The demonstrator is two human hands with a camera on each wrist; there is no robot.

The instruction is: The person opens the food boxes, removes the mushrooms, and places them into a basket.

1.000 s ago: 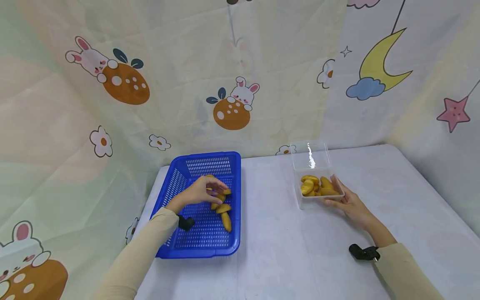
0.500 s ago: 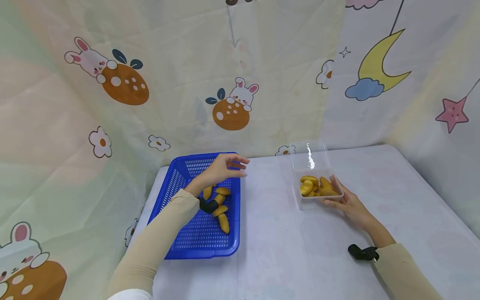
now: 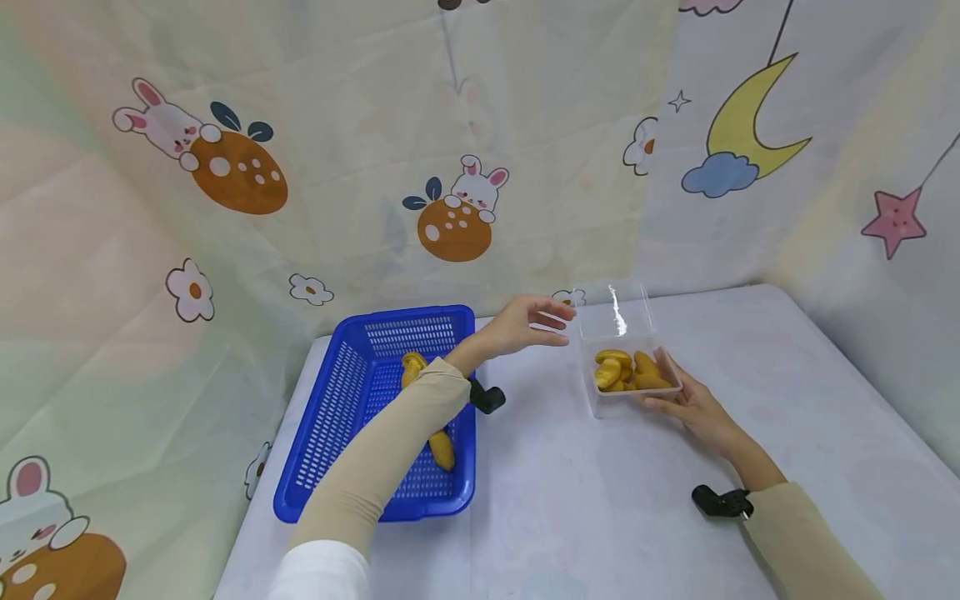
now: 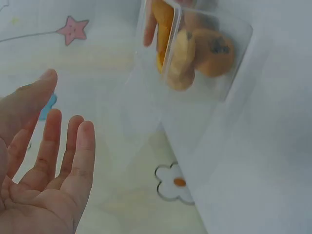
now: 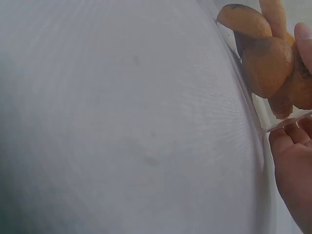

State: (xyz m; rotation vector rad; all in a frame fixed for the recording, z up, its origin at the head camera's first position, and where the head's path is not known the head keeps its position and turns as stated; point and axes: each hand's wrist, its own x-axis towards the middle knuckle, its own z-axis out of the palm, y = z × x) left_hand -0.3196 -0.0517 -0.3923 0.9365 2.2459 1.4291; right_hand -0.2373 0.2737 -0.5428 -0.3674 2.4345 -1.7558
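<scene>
My left hand (image 3: 517, 325) is held out in the air beside the raised lid (image 3: 613, 317) of a clear plastic box (image 3: 618, 407). Its fingers are spread and relaxed with nothing between them, as the left wrist view confirms. Several yellow-brown mushrooms (image 3: 609, 372) fill the box. On the box's right side, my right hand (image 3: 701, 412) grips the corner, thumb at the front and fingers along the side. Through the clear wall, the right wrist view shows mushrooms (image 5: 268, 68) with dark patches, close to that hand.
A blue perforated basket (image 3: 322, 425) stands on the left of the white-covered table (image 3: 570, 508). More mushrooms (image 3: 442, 450) lie in it, partly hidden by my left sleeve (image 3: 397, 442). A printed cloth (image 3: 352, 208) hangs behind the table.
My left hand has left the basket and moved right through the air toward the box, its fingers empty. The right hand and the box have stayed in place.
</scene>
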